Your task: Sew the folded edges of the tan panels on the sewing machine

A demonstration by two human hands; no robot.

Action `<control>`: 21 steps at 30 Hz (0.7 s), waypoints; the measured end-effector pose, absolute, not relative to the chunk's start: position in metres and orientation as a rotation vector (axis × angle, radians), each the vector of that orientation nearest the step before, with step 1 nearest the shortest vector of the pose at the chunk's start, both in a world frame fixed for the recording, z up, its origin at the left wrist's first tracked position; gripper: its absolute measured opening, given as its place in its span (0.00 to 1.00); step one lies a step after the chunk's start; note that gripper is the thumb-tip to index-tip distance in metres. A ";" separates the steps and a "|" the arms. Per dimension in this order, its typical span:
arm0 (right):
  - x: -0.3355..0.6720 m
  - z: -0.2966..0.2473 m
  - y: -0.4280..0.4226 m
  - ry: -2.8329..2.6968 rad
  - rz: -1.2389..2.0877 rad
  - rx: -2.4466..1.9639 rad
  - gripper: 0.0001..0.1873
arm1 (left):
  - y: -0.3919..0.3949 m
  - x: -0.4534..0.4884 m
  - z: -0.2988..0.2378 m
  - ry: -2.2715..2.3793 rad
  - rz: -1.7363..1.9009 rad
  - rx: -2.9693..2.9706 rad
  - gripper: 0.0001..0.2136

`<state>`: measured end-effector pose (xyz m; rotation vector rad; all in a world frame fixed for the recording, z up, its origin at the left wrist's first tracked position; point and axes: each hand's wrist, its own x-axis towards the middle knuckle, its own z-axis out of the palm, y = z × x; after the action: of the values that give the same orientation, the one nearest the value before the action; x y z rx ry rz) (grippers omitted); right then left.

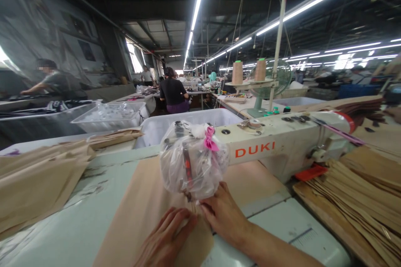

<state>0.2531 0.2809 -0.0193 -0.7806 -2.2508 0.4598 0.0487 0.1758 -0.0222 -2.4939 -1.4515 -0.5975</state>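
A tan piece of fabric [138,204] lies flat across the bed of a white sewing machine [255,150], passing under its head. Clear plastic tied with a pink ribbon [210,138] wraps that head. My left hand [171,233] rests on the fabric just in front of the needle area, fingers stretched and lying flat. Right of the needle, my right hand [225,212] is closed, thumb and curled fingers gripping the fabric's edge; some fingertips are hidden by the plastic. Between both hands runs a narrow fold of the fabric.
Stacked tan pieces [40,175] lie at left, and more bundles [360,200] sit on a wooden board at right. Behind the machine stand a white bin [191,121], thread cones [237,72] on a stand and a green fan [275,79]. Other people [173,91] work farther off.
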 end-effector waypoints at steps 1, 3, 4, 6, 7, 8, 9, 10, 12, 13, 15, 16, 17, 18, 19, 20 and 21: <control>0.253 -0.020 0.281 -2.249 0.460 -0.777 0.09 | 0.177 0.049 -0.026 -1.478 -0.590 -2.477 0.34; 0.254 -0.020 0.281 -2.254 0.471 -0.777 0.09 | 0.178 0.048 -0.036 -1.492 -0.585 -2.463 0.34; 0.255 -0.019 0.281 -2.265 0.482 -0.776 0.09 | 0.179 0.048 -0.041 -1.494 -0.582 -2.461 0.35; 0.256 -0.018 0.280 -2.292 0.512 -0.771 0.10 | 0.179 0.046 -0.049 -1.494 -0.582 -2.461 0.35; 0.256 -0.017 0.279 -2.306 0.528 -0.766 0.11 | 0.180 0.046 -0.053 -1.492 -0.585 -2.463 0.36; 0.256 -0.016 0.279 -2.318 0.543 -0.761 0.11 | 0.181 0.045 -0.055 -1.488 -0.589 -2.466 0.36; 0.256 -0.015 0.278 -2.329 0.555 -0.760 0.12 | 0.183 0.044 -0.057 -1.481 -0.594 -2.470 0.36; 0.256 -0.014 0.278 -2.339 0.563 -0.760 0.13 | 0.185 0.044 -0.057 -1.471 -0.600 -2.476 0.35; 0.255 -0.014 0.278 -2.349 0.567 -0.766 0.15 | 0.188 0.043 -0.056 -1.457 -0.612 -2.481 0.35; 0.255 -0.014 0.278 -2.347 0.564 -0.770 0.16 | 0.190 0.043 -0.054 -1.455 -0.619 -2.476 0.34; 0.254 -0.014 0.278 -2.337 0.556 -0.782 0.18 | 0.191 0.044 -0.049 -1.466 -0.634 -2.455 0.33; 0.254 -0.015 0.279 -2.335 0.552 -0.789 0.19 | 0.191 0.045 -0.046 -1.475 -0.641 -2.442 0.32; 0.254 -0.015 0.279 -2.339 0.549 -0.794 0.20 | 0.190 0.046 -0.043 -1.481 -0.649 -2.431 0.32; 0.254 -0.016 0.279 -2.346 0.546 -0.796 0.20 | 0.190 0.048 -0.040 -1.486 -0.657 -2.423 0.31; 0.254 -0.017 0.279 -2.350 0.540 -0.799 0.20 | 0.188 0.049 -0.036 -1.490 -0.664 -2.418 0.31; 0.254 -0.017 0.280 -2.346 0.533 -0.807 0.19 | 0.187 0.050 -0.033 -1.493 -0.672 -2.415 0.30; 0.254 -0.018 0.280 -2.338 0.526 -0.815 0.19 | 0.186 0.050 -0.029 -1.494 -0.677 -2.416 0.31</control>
<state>0.2540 0.2799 -0.0178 -0.8148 -2.3378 0.5262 0.0503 0.1859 -0.0290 -2.4161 -1.4944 -0.6769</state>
